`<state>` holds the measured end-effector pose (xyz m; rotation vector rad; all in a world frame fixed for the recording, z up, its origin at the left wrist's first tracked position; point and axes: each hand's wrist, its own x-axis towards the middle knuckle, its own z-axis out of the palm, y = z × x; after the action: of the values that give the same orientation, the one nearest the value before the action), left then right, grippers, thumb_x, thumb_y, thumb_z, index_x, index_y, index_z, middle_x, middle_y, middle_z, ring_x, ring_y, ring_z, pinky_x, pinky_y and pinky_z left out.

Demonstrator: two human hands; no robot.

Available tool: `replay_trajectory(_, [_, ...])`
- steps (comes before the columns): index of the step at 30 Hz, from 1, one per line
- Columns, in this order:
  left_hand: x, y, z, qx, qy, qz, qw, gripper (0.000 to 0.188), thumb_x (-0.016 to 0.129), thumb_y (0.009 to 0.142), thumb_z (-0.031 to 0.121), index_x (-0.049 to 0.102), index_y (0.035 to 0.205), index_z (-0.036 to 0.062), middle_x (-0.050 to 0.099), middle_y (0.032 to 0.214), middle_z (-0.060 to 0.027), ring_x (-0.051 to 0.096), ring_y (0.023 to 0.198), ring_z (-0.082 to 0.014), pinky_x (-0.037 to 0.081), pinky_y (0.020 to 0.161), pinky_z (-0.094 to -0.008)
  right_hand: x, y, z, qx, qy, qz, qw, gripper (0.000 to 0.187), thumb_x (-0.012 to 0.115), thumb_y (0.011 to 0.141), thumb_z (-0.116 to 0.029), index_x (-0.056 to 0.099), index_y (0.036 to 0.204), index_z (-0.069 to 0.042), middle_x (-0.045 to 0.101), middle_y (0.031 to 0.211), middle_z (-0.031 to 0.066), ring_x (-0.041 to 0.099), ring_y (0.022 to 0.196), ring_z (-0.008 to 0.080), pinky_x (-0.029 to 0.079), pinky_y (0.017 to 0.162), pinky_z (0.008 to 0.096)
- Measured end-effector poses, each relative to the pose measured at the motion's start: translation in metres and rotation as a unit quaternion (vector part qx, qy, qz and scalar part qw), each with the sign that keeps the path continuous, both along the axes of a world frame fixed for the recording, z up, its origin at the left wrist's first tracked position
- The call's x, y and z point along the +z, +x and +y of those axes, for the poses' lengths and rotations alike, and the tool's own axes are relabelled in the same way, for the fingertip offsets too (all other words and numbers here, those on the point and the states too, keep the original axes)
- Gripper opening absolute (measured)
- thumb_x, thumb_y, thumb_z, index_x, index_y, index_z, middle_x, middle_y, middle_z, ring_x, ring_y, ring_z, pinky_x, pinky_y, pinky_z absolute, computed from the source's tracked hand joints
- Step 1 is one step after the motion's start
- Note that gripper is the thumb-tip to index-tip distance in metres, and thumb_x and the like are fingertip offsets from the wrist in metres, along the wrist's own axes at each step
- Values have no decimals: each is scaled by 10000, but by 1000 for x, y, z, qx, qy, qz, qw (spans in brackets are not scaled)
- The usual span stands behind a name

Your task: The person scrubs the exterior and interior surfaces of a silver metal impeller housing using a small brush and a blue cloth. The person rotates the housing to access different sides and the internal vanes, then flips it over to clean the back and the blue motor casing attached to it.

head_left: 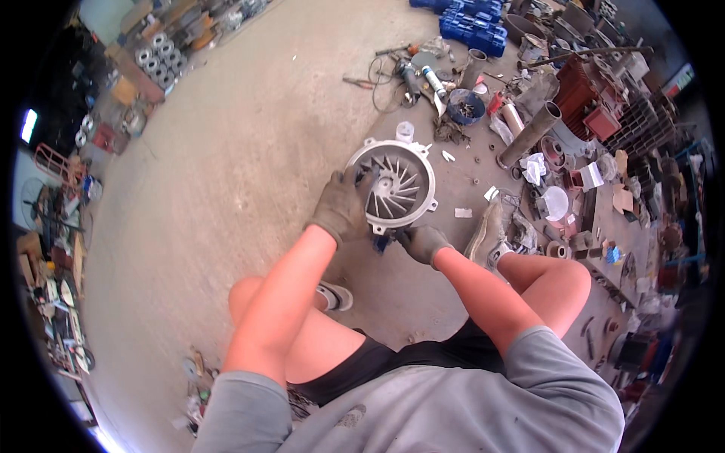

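A round grey metal housing [430,183] with mounting lugs on its rim is in front of me, its face turned up toward me. Inside it sits a wheel with radial blades [386,183] round a central hub. My left hand [341,205], in a dark work glove, is closed on the left side of the rim, its fingers reaching over the edge. At the lower right edge my right hand [424,244], also gloved, grips the housing from below; its fingertips are partly hidden. Between the hands, a dark blue part [381,243] shows under the rim.
Beyond the housing stands a small whitish cup [405,132]. A blue bowl of small parts [465,107], an angle grinder [408,83] and a metal pipe [530,134] lie farther right among scrap. Blue motor casings [473,30] are at the back. My shoe [489,235] is close on the right.
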<state>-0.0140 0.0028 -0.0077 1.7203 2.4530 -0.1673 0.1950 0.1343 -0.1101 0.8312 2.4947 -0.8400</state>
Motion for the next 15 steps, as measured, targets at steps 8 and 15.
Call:
replay_trajectory(8, [-16, 44, 2, 126, 109, -19, 986, 1149, 897, 752, 536, 448, 1688, 42, 497, 1539, -309, 536, 1369, -486, 441, 1200, -555, 13, 1, 54, 148, 69, -21, 986, 610, 450, 1134, -644, 870, 1174, -203, 834, 1221, 155, 773, 1159, 414, 579, 1057, 546])
replay_trajectory(15, [-12, 62, 9, 168, 96, -45, 980, 1293, 903, 764, 658, 334, 1735, 22, 482, 1558, -329, 479, 1434, -487, 376, 1247, -585, -16, 6, 88, 123, 16, 70, 990, 612, 498, 1132, -626, 862, 1162, -135, 833, 1137, 189, 778, 1087, 426, 595, 1004, 526])
